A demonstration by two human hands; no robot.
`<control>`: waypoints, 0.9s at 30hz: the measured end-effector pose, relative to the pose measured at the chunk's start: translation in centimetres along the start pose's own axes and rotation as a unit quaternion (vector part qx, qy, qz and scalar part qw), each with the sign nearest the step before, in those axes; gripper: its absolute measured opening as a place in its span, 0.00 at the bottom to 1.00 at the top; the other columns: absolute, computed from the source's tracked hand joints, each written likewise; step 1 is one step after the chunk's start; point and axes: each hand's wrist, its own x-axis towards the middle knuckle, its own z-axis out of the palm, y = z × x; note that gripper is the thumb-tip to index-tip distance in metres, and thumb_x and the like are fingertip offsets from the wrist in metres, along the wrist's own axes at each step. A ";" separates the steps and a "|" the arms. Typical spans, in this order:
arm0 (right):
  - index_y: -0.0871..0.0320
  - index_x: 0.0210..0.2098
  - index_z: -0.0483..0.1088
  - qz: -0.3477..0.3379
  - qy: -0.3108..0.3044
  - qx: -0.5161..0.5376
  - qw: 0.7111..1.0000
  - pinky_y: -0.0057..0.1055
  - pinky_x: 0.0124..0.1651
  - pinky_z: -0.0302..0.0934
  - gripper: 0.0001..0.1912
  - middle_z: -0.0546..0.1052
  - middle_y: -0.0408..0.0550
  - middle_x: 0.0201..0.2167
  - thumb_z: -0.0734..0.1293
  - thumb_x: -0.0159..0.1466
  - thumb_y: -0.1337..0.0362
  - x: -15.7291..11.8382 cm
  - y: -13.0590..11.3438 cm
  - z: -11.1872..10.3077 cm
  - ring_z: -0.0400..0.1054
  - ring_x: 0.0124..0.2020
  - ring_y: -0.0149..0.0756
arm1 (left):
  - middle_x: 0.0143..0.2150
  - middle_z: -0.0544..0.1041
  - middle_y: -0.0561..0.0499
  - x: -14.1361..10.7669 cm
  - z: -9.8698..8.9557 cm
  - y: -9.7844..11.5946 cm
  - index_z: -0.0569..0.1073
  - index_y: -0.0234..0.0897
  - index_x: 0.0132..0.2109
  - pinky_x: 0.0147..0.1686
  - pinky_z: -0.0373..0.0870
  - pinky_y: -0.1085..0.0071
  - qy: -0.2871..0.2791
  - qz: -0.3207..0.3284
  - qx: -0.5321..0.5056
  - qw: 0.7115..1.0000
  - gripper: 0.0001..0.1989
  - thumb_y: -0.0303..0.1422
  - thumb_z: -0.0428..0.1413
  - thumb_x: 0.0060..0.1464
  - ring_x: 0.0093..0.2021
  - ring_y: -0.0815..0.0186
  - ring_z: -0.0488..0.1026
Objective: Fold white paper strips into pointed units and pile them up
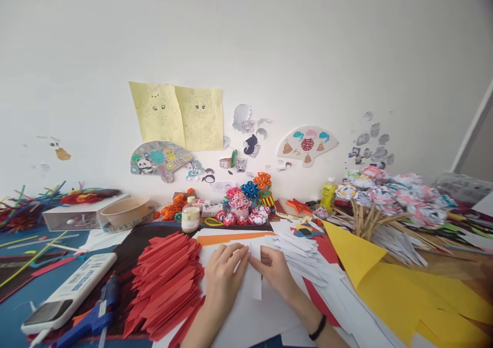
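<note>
Both hands pressed on white paper strip (252,276) | left hand (223,276), right hand (275,271) fingers narrow, pinching fold | mid-crease, likely | next: firm, even press.

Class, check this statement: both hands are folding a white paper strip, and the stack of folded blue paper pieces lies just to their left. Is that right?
Not quite. The head view shows the left hand and right hand on the white paper strip, but the stack of folded paper pieces to their left is red, not blue.
</note>
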 end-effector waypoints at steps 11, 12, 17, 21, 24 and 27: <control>0.57 0.19 0.50 -0.043 -0.020 -0.086 0.995 0.26 0.24 0.42 0.21 0.51 0.37 0.20 0.64 0.60 0.55 -0.3 -1.9 -1.0 0.46 0.23 0.27 | 0.36 0.79 0.48 1.1 0.0 -1.2 0.77 0.36 0.34 0.31 0.62 0.73 -0.089 -0.221 -0.258 0.936 0.13 0.43 0.57 0.51 0.35 0.63 0.70; 0.57 0.19 0.50 -0.048 -0.020 -0.092 0.994 0.26 0.25 0.42 0.21 0.51 0.37 0.19 0.64 0.60 0.56 -0.3 -1.9 -1.1 0.46 0.23 0.27 | 0.36 0.79 0.48 1.1 0.0 -1.2 0.77 0.36 0.34 0.31 0.62 0.73 -0.095 -0.227 -0.269 0.931 0.14 0.43 0.57 0.51 0.34 0.64 0.70; 0.57 0.19 0.50 -0.064 -0.022 -0.093 0.993 0.26 0.25 0.42 0.20 0.51 0.37 0.20 0.64 0.60 0.58 -0.3 -2.3 -1.3 0.46 0.23 0.28 | 0.32 0.78 0.48 1.1 0.3 -1.6 0.78 0.34 0.33 0.27 0.59 0.75 -0.113 -0.244 -0.291 0.918 0.15 0.44 0.60 0.47 0.29 0.67 0.66; 0.57 0.20 0.52 -0.053 -0.029 -0.067 0.996 0.27 0.25 0.41 0.19 0.50 0.38 0.20 0.64 0.60 0.59 -0.3 -2.3 -1.3 0.45 0.24 0.28 | 0.30 0.77 0.48 1.0 0.4 -1.9 0.79 0.34 0.33 0.24 0.57 0.75 -0.110 -0.265 -0.299 0.910 0.16 0.44 0.61 0.44 0.26 0.69 0.65; 0.57 0.20 0.53 -0.040 -0.044 -0.036 0.998 0.27 0.25 0.40 0.19 0.49 0.38 0.21 0.65 0.60 0.59 -0.3 -2.2 -1.2 0.44 0.23 0.27 | 0.30 0.77 0.48 0.9 0.5 -2.1 0.79 0.34 0.33 0.25 0.57 0.75 -0.108 -0.275 -0.301 0.906 0.16 0.44 0.62 0.44 0.26 0.69 0.64; 0.58 0.20 0.55 -0.030 -0.065 -0.003 0.997 0.27 0.25 0.41 0.18 0.50 0.38 0.21 0.65 0.60 0.58 -0.3 -2.1 -1.2 0.45 0.24 0.27 | 0.30 0.77 0.49 0.8 0.5 -2.1 0.79 0.34 0.32 0.26 0.58 0.75 -0.108 -0.277 -0.308 0.904 0.16 0.44 0.62 0.44 0.26 0.69 0.64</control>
